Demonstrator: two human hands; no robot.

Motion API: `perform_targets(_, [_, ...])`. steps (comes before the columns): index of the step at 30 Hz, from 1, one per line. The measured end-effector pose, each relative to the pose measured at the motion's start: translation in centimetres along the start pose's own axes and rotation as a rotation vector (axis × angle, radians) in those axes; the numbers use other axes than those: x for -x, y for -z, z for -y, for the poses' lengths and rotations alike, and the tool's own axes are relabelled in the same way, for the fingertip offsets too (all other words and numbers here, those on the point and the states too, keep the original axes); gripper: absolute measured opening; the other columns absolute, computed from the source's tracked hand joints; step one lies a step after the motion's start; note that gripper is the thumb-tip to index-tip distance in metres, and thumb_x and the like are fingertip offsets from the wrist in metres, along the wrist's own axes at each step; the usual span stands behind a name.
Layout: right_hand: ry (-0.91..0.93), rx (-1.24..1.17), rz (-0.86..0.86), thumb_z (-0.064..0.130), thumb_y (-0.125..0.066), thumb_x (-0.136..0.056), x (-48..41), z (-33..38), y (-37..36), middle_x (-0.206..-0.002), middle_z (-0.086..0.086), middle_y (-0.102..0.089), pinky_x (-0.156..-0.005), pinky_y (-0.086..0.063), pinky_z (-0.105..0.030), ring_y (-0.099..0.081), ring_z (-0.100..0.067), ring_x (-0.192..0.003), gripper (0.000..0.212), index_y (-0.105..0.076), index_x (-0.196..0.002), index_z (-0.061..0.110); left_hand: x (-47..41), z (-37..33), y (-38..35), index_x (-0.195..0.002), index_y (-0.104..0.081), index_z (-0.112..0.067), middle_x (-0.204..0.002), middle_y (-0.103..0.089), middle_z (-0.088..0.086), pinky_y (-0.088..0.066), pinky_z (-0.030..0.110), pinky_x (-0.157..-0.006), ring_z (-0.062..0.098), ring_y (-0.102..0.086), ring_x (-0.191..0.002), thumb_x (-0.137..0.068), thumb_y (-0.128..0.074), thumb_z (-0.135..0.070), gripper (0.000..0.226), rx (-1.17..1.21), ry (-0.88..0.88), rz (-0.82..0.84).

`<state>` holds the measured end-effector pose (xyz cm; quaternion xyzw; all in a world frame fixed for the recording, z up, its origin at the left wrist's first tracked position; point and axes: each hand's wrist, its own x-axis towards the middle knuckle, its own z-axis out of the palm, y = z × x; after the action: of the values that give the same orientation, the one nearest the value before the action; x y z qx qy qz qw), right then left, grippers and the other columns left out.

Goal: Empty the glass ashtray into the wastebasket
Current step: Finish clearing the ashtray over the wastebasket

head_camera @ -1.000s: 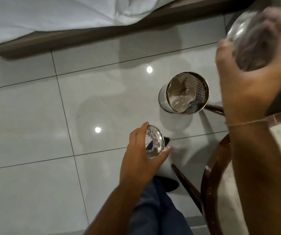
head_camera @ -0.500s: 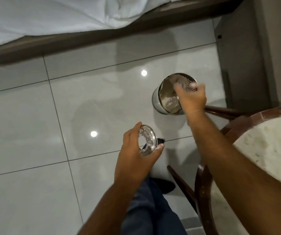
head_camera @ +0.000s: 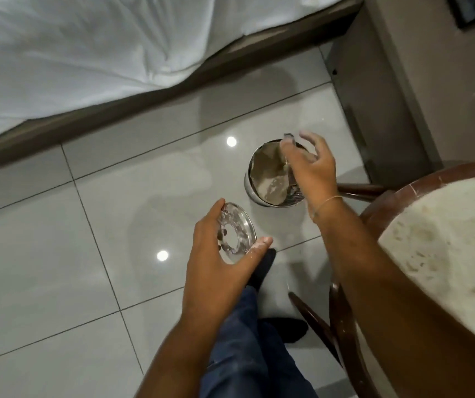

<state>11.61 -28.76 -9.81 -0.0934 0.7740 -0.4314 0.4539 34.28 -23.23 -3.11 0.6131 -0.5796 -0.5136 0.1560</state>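
**A:** Head view, going big to small: white bed [head_camera: 87,47] across the upper left of the frame, glossy floor tiles [head_camera: 44,254] through the middle, round stone-topped table [head_camera: 445,239] with a dark wood rim at the right edge. Then the metal wastebasket [head_camera: 270,176] on the floor at centre right, with what looks like a liner or paper inside and pale ash at the bottom.

**B:** And the hands?

**A:** The right hand [head_camera: 312,170] is over the bin mouth, fingers loosely spread, pinching something small and blurry at the top. Can't tell what that is. The left hand [head_camera: 216,254] sits lower centre, its grip closed around the rim of the glass ashtray [head_camera: 237,232], which is tipped on edge, clear of the bin. A few dark bits cling inside.

**B:** So how to finish it well?

**A:** My guess: bring the ashtray right over the opening before tipping further, keep it low so ash doesn't drift onto the floor, then tap it gently against the palm rather than the metal rim.
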Motion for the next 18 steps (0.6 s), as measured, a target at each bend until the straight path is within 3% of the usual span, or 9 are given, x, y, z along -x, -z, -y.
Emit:
perform_targets(2, [-0.158, -0.271, 0.153, 0.071, -0.079, -0.079, 2.3, 0.2, 2.3, -0.142, -0.005, -0.080, -0.094, -0.071, -0.045, -0.075, -0.030, -0.133, 0.072, -0.073, -0.142, 0.036, -0.4, -1.8, -0.5, -0.153, -0.034, -0.057, -0.141, -0.042, -0.043, -0.052, 0.023, -0.106, -0.005, -0.054, -0.131, -0.069, -0.079, -0.080, 0.098, -0.015, -0.064, 0.037])
perform_targets(5, [-0.285, -0.498, 0.267, 0.069, -0.067, -0.101, 6.5, -0.8, 6.2, -0.159, -0.021, -0.069, -0.124, -0.054, -0.063, -0.066, -0.039, -0.148, 0.080, -0.059, -0.163, 0.019, -0.8, -5.4, -1.8, -0.157, -0.037, -0.047, -0.148, -0.045, -0.033, -0.048, 0.012, -0.104, -0.012, -0.051, -0.131, -0.072, -0.084, -0.073, 0.100, -0.033, -0.184, 0.108])
perform_targets(7, [-0.301, -0.569, 0.290, 0.067, -0.064, -0.106, 9.0, -1.6, 8.9, -0.159, -0.025, -0.068, -0.128, -0.049, -0.064, -0.066, -0.043, -0.149, 0.080, -0.058, -0.164, 0.013, -0.7, -7.7, -3.3, -0.158, -0.039, -0.044, -0.152, -0.048, -0.022, -0.044, 0.005, -0.100, -0.016, -0.049, -0.130, -0.074, -0.084, -0.070, 0.099, -0.068, -0.265, 0.196])
perform_targets(9, [-0.285, -0.601, 0.284, 0.070, -0.073, -0.094, 11.0, -2.6, 11.3, -0.156, -0.024, -0.071, -0.123, -0.055, -0.060, -0.069, -0.042, -0.147, 0.088, -0.061, -0.161, 0.013, -0.3, -9.5, -4.9, -0.159, -0.038, -0.041, -0.156, -0.046, -0.016, -0.039, 0.000, -0.098, -0.018, -0.046, -0.130, -0.073, -0.084, -0.068, 0.101, -0.133, -0.344, 0.315])
perform_targets(12, [-0.218, -0.701, 0.275, 0.072, -0.087, -0.085, 13.4, -3.6, 14.5, -0.157, -0.020, -0.072, -0.110, -0.067, -0.042, -0.071, -0.035, -0.146, 0.100, -0.061, -0.162, 0.013, 0.8, -11.2, -7.6, -0.163, -0.034, -0.041, -0.161, -0.040, -0.019, -0.033, 0.000, -0.105, -0.012, -0.043, -0.139, -0.070, -0.087, -0.069, 0.110, -0.220, -0.432, 0.507])
perform_targets(18, [-0.193, -0.803, 0.149, 0.073, -0.090, -0.082, 16.9, -5.6, 20.5, -0.152, -0.014, -0.077, -0.099, -0.070, -0.033, -0.078, -0.026, -0.138, 0.089, -0.071, -0.153, 0.022, 4.1, -13.2, -13.3, -0.163, -0.035, -0.040, -0.159, -0.040, -0.021, -0.033, 0.002, -0.108, -0.018, -0.039, -0.137, -0.066, -0.092, -0.065, 0.115, -0.296, -0.519, 0.737])
